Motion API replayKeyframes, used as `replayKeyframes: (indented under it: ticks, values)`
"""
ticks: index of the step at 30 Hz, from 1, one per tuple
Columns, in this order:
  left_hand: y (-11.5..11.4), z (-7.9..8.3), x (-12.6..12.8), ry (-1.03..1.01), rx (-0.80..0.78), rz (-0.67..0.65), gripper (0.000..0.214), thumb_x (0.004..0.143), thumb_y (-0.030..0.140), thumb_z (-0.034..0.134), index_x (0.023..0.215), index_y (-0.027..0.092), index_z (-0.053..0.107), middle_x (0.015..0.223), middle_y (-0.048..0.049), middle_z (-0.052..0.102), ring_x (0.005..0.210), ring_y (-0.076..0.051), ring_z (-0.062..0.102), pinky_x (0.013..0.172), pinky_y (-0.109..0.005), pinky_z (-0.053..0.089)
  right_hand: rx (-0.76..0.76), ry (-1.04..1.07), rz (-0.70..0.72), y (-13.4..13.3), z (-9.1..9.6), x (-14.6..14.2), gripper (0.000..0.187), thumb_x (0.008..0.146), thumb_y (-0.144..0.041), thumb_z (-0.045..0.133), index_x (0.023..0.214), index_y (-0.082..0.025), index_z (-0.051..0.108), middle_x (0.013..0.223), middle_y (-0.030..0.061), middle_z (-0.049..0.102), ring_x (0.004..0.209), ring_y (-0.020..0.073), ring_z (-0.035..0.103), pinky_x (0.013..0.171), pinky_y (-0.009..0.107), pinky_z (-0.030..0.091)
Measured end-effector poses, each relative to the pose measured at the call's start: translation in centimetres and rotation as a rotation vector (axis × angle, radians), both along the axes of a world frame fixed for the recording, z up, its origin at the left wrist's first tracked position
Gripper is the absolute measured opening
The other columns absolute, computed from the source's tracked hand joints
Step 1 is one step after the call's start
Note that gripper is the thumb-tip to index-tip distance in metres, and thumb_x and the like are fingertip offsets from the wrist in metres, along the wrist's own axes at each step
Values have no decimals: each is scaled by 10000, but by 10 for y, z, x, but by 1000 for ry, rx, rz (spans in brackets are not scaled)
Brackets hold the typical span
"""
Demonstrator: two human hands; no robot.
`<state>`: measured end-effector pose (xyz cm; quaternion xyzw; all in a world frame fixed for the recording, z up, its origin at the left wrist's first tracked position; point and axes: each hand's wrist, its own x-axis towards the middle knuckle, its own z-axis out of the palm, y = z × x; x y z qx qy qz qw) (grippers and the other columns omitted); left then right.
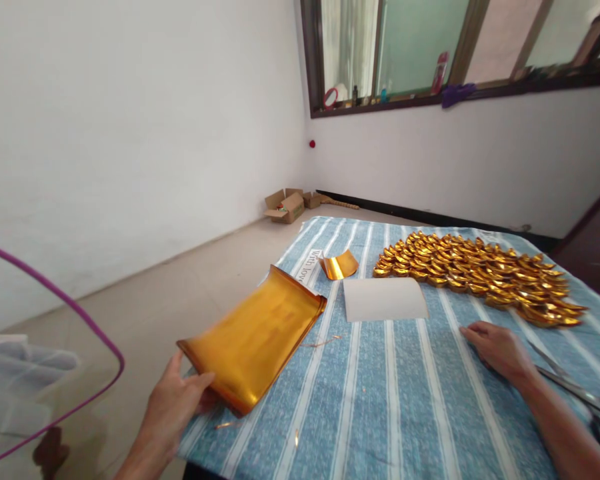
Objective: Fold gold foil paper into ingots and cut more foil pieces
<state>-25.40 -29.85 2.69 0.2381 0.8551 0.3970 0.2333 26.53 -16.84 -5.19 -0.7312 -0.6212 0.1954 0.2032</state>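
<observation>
My left hand (173, 403) grips the near corner of a stack of gold foil sheets (253, 337), thumb on top, holding it at the left edge of the table. My right hand (497, 348) rests palm down on the blue striped tablecloth (380, 400) with fingers stretched out flat, holding nothing. A single sheet lies white side up (384, 299) in the middle. Beyond it sits a curled piece of gold foil (339, 265). A large pile of folded gold paper ingots (480, 270) covers the far right of the table.
Scissors (575, 387) lie by my right forearm at the table's right edge. A purple-rimmed mesh object (55, 373) stands on the floor at left. Open cardboard boxes (287, 205) sit in the far corner under a window sill (430, 97) holding small items.
</observation>
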Motion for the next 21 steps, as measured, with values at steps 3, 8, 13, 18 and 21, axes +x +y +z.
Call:
replayKeyframes:
  ticks: [3, 8, 13, 18, 21]
  values:
    - [-10, 13, -4, 143, -54, -137, 712, 778, 362, 563, 1400, 182, 267, 499, 52, 648, 555, -292, 685, 486, -364, 529, 29, 29, -9, 3, -6, 3, 426, 737, -576, 428, 717, -220, 662, 617, 32, 675, 653, 240, 644, 610, 312, 415]
    - [-12, 39, 21, 604, 0, -329, 402, 757, 476, 526, 1070, 234, 593, 779, -10, 736, 738, -246, 702, 663, -341, 536, 88, 34, -40, 4, -9, -3, 439, 730, -588, 430, 726, -222, 673, 685, 47, 695, 710, 255, 646, 629, 316, 414]
    - [58, 51, 103, 633, 234, -733, 344, 853, 412, 470, 1064, 207, 647, 1011, -36, 716, 841, -191, 681, 793, -298, 530, 158, 62, -8, 5, -10, -16, 422, 760, -575, 431, 734, -225, 664, 695, 43, 695, 714, 246, 648, 654, 318, 421]
    - [183, 53, 154, 750, -47, -915, 298, 877, 193, 531, 1161, 176, 617, 1112, -97, 670, 1060, -239, 606, 919, -362, 451, 212, 88, -16, 4, -17, -18, 398, 777, -560, 436, 754, -230, 658, 702, 41, 701, 727, 252, 657, 670, 326, 433]
    - [227, 46, 156, 755, -122, -944, 220, 938, 208, 503, 1082, 89, 619, 1161, -98, 608, 1043, -251, 590, 914, -431, 438, 280, 85, -71, 3, -18, -21, 395, 779, -553, 443, 795, -227, 664, 676, 38, 688, 687, 252, 649, 645, 333, 434]
